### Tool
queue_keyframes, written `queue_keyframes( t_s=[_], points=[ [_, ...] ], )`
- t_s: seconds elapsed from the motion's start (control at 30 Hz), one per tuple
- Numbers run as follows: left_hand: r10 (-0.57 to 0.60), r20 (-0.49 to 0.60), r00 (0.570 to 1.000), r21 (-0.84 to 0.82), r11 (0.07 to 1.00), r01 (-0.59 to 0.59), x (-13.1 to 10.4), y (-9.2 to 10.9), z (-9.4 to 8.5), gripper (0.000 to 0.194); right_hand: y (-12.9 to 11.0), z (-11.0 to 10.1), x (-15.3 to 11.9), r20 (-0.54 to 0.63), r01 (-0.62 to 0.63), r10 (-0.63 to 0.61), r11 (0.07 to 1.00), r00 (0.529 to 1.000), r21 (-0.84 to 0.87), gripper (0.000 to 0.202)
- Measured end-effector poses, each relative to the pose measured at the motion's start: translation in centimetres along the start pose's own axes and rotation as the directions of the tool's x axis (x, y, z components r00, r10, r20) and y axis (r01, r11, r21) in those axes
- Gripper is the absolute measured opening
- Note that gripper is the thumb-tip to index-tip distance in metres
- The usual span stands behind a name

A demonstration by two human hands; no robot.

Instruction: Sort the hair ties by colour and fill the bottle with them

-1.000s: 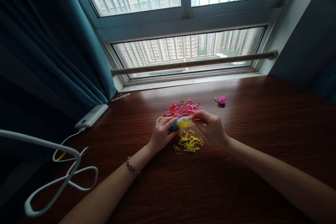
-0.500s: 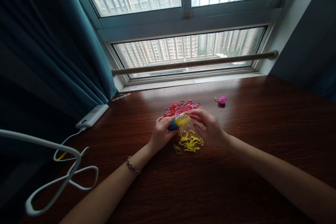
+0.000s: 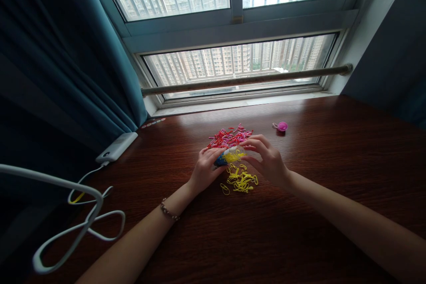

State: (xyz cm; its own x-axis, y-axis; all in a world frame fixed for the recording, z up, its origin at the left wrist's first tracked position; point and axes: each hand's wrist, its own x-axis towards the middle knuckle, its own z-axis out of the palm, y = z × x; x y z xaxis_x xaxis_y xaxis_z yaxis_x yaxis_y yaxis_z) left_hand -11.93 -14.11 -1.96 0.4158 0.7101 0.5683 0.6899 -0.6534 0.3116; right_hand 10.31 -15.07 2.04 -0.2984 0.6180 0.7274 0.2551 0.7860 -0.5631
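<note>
My left hand (image 3: 207,169) is wrapped round the left end of a small clear jar (image 3: 242,151), which lies nearly level above the table. Inside it, blue rubber bands (image 3: 219,159) fill the left end and yellow ones (image 3: 233,155) the middle. My right hand (image 3: 268,159) has its fingertips above and its thumb below the jar's right end, closed on the rim. Below the jar lies a loose pile of yellow rubber bands (image 3: 242,180). Just behind it is a heap of red and pink rubber bands (image 3: 229,136), partly hidden by the jar and hands.
A pink round cap (image 3: 282,127) with a pale loop lies at the back right of the brown table (image 3: 319,151). At left are a white power bank (image 3: 116,147) and its looped white cable (image 3: 96,193), beside a blue curtain (image 3: 109,75). A window stands behind.
The jar has shifted slightly right and turned more level. My right fingers have moved from its mouth to spread round its right end. The piles lie as before.
</note>
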Motion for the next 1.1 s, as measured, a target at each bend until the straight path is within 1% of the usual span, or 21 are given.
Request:
queue_keyframes(
  t_s=[0.1, 0.2, 0.23, 0.3, 0.4, 0.47, 0.57, 0.63, 0.7, 0.77, 0.83, 0.87, 0.9, 0.93, 1.0, 1.03, 1.07, 1.1],
  points=[
    [-0.042, -0.035, 0.999, -0.05, 0.998, 0.04, -0.1, -0.3, 0.1, 0.043, 0.2, -0.2, 0.2, -0.063, -0.023, 0.014, 0.989, 0.998, -0.145, 0.04],
    [-0.184, -0.115, 0.976, -0.176, 0.971, 0.162, -0.1, -0.9, 0.3, 0.044, 0.5, -0.3, 0.3, -0.069, -0.054, 0.043, 0.983, 0.997, -0.174, 0.051],
    [-0.237, -0.126, 0.963, -0.237, 0.95, 0.203, -0.2, -1.0, 0.4, 0.044, 0.6, -0.3, 0.4, -0.06, -0.059, 0.05, 0.983, 0.997, -0.171, 0.05],
    [-0.311, -0.113, 0.944, -0.346, 0.903, 0.256, -0.2, -1.0, 0.5, 0.042, 0.8, -0.3, 0.3, -0.03, -0.067, 0.063, 0.984, 0.998, -0.167, 0.046],
    [-0.346, -0.076, 0.935, -0.442, 0.852, 0.279, -0.3, -0.1, 0.7, 0.039, 0.8, 0.0, 0.2, 0.037, -0.06, 0.066, 0.987, 0.997, -0.151, 0.038],
    [-0.347, -0.04, 0.937, -0.488, 0.825, 0.284, -0.5, 1.0, 0.8, 0.037, 0.5, 0.2, 0.0, 0.097, -0.038, 0.05, 0.992, 0.994, -0.123, 0.04],
    [-0.318, 0.017, 0.948, -0.531, 0.801, 0.278, -0.9, 2.9, 0.8, 0.032, -0.3, 0.8, -0.4, 0.206, -0.02, 0.032, 0.998, 0.978, -0.062, 0.054],
    [-0.283, 0.045, 0.958, -0.521, 0.812, 0.265, -1.2, 3.9, 0.7, 0.032, -0.8, 1.2, -0.8, 0.253, -0.032, 0.038, 0.999, 0.967, -0.026, 0.058],
    [-0.241, 0.041, 0.97, -0.469, 0.852, 0.232, -1.4, 4.6, 0.4, 0.036, -1.1, 1.5, -1.1, 0.263, -0.048, 0.044, 0.999, 0.964, 0.006, 0.056],
    [-0.182, -0.023, 0.983, -0.366, 0.917, 0.161, -1.4, 4.6, 0.0, 0.039, -1.1, 1.6, -1.1, 0.23, -0.068, 0.058, 0.997, 0.972, 0.038, 0.055],
    [-0.111, -0.099, 0.989, -0.237, 0.968, 0.085, -1.1, 4.2, -0.3, 0.04, -0.9, 1.3, -0.7, 0.151, -0.109, 0.097, 0.992, 0.984, 0.07, 0.054],
    [-0.078, -0.117, 0.99, -0.187, 0.981, 0.055, -0.9, 3.9, -0.5, 0.038, -0.7, 0.9, -0.4, 0.097, -0.122, 0.115, 0.99, 0.989, 0.075, 0.054],
    [-0.049, -0.11, 0.993, -0.159, 0.987, 0.031, -0.6, 3.5, -0.7, 0.033, -0.5, 0.5, -0.1, 0.05, -0.126, 0.123, 0.99, 0.991, 0.063, 0.052],
    [-0.032, -0.081, 0.996, -0.158, 0.987, 0.019, -0.4, 3.1, -0.8, 0.027, -0.3, -0.1, 0.0, 0.011, -0.112, 0.111, 0.993, 0.994, 0.031, 0.051],
    [-0.029, 0.01, 1.0, -0.195, 0.98, 0.03, -0.2, 2.5, -0.8, 0.019, 0.0, -1.3, 0.0, 0.013, -0.048, 0.05, 0.995, 0.999, -0.09, 0.047],
    [-0.04, 0.06, 0.997, -0.21, 0.976, 0.052, -0.2, 2.4, -0.8, 0.02, 0.2, -2.0, -0.4, 0.028, -0.027, 0.031, 0.99, 0.999, -0.139, 0.047],
    [-0.06, 0.106, 0.993, -0.213, 0.974, 0.081, -0.2, 2.3, -0.7, 0.026, 0.3, -2.6, -0.9, 0.04, -0.02, 0.027, 0.984, 0.999, -0.177, 0.046],
    [-0.081, 0.147, 0.986, -0.202, 0.973, 0.11, -0.4, 2.4, -0.5, 0.037, 0.5, -3.2, -1.5, 0.044, -0.026, 0.036, 0.978, 0.998, -0.205, 0.047]
  ],
)
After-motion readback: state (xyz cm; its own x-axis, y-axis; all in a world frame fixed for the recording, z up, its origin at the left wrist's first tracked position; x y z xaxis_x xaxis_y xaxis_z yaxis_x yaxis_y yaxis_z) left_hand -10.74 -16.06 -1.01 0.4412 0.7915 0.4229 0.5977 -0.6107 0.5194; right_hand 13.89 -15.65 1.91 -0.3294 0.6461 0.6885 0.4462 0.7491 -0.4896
